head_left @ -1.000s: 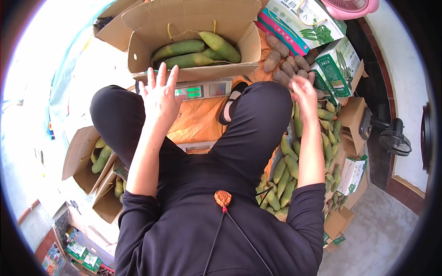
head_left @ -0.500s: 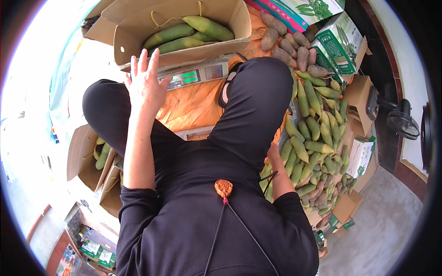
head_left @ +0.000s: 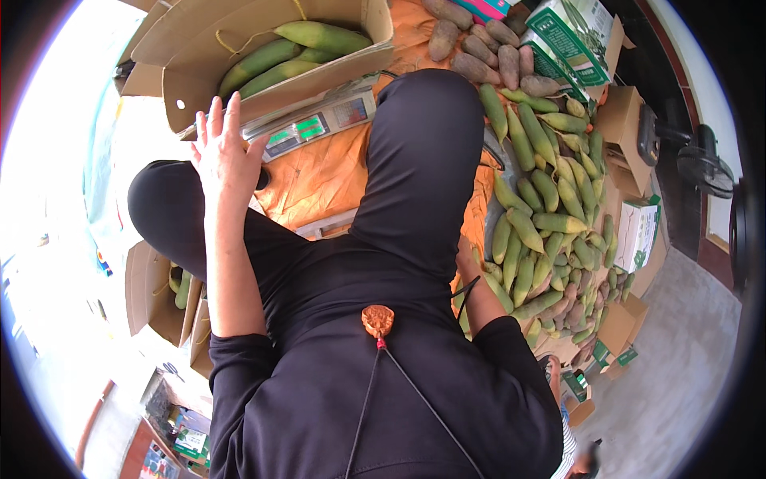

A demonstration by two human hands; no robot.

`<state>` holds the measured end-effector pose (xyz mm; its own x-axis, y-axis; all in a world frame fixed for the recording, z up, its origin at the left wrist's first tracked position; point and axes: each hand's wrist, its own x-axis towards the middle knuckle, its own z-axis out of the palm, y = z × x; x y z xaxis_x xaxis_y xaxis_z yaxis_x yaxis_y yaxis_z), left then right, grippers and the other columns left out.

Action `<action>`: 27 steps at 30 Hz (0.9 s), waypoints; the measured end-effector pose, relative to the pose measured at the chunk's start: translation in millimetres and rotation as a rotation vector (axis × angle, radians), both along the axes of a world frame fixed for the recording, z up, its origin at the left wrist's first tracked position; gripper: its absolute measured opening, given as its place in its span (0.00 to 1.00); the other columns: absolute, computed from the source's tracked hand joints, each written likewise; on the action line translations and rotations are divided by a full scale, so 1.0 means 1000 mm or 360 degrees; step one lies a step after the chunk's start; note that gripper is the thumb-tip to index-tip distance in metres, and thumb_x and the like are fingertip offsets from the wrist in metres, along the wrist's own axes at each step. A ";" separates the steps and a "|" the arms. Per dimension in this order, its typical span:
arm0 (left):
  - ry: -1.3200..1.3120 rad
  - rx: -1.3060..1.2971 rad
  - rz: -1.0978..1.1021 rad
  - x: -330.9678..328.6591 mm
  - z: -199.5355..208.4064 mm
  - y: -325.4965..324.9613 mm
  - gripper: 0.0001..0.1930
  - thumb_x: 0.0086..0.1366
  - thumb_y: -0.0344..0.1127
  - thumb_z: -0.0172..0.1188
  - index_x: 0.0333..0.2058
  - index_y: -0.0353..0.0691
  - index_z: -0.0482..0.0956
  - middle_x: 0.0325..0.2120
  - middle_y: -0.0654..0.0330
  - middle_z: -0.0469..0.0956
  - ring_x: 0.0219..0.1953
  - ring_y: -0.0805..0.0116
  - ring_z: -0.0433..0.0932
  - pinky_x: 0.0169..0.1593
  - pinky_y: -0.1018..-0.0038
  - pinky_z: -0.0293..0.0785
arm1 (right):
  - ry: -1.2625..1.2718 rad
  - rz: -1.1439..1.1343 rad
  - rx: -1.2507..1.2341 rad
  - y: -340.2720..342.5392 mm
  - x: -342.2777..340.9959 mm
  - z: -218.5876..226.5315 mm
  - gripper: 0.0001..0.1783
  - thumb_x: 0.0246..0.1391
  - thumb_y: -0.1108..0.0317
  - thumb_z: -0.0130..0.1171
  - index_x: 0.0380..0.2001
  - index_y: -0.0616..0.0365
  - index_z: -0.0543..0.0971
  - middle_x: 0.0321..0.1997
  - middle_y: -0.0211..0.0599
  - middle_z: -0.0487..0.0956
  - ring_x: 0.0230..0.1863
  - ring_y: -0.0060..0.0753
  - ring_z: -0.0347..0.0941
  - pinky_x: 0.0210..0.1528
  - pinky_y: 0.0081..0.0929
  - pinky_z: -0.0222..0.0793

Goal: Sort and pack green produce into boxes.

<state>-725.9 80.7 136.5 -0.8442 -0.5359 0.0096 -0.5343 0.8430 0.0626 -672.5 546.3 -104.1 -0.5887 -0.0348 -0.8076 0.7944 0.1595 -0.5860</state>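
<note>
My left hand [head_left: 226,158] is open, its fingers spread against or just in front of the near wall of a cardboard box [head_left: 182,86]. Inside that box lie several long green radishes [head_left: 323,37]. The box rests on a digital scale [head_left: 319,120] with lit green displays, close to my left thumb. Down beside my right thigh is my right hand [head_left: 466,257], its fingers hidden by the leg. It is nearest to the big heap of green radishes [head_left: 550,223] on my right. I cannot see whether it holds anything.
Reddish-brown tubers [head_left: 479,49] lie beyond the heap. An orange sheet [head_left: 307,180] covers the floor ahead. Green-and-white cartons [head_left: 570,40] and a black fan [head_left: 704,164] stand at right. Another open box [head_left: 152,299] is at left. Part of another person [head_left: 570,447] shows at lower right.
The whole view has turned and shifted, so the box and scale appear farther left. My left hand remains open by the box. Another person has come into view at lower right.
</note>
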 end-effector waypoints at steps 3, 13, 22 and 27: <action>0.0012 0.0028 -0.0053 -0.007 -0.004 0.005 0.37 0.55 0.42 0.65 0.63 0.53 0.59 0.65 0.56 0.56 0.68 0.52 0.50 0.64 0.46 0.48 | 0.0337 0.0323 0.0263 0.011 0.005 -0.015 0.13 0.55 0.66 0.50 0.33 0.64 0.79 0.28 0.47 0.79 0.32 0.39 0.77 0.35 0.31 0.69; -0.0032 0.0016 -0.0154 -0.007 -0.016 -0.001 0.39 0.54 0.39 0.65 0.64 0.55 0.58 0.64 0.57 0.56 0.67 0.50 0.51 0.64 0.49 0.51 | 0.0125 0.0075 -0.0007 0.017 0.043 -0.112 0.12 0.48 0.63 0.55 0.26 0.62 0.80 0.19 0.43 0.75 0.23 0.39 0.74 0.28 0.32 0.69; -0.0103 -0.0033 -0.0154 -0.005 -0.013 -0.004 0.39 0.55 0.42 0.65 0.64 0.56 0.57 0.65 0.58 0.55 0.68 0.51 0.50 0.64 0.48 0.49 | -0.0093 0.0389 0.0361 -0.015 0.019 -0.036 0.09 0.48 0.67 0.54 0.27 0.62 0.79 0.16 0.38 0.74 0.18 0.31 0.72 0.21 0.28 0.67; -0.0081 -0.0078 -0.0178 -0.002 -0.015 -0.008 0.39 0.55 0.41 0.65 0.64 0.54 0.57 0.65 0.57 0.57 0.67 0.51 0.51 0.64 0.49 0.51 | -0.0154 0.0371 0.0463 -0.002 0.020 -0.023 0.10 0.49 0.67 0.53 0.28 0.61 0.79 0.17 0.39 0.76 0.17 0.31 0.73 0.21 0.29 0.69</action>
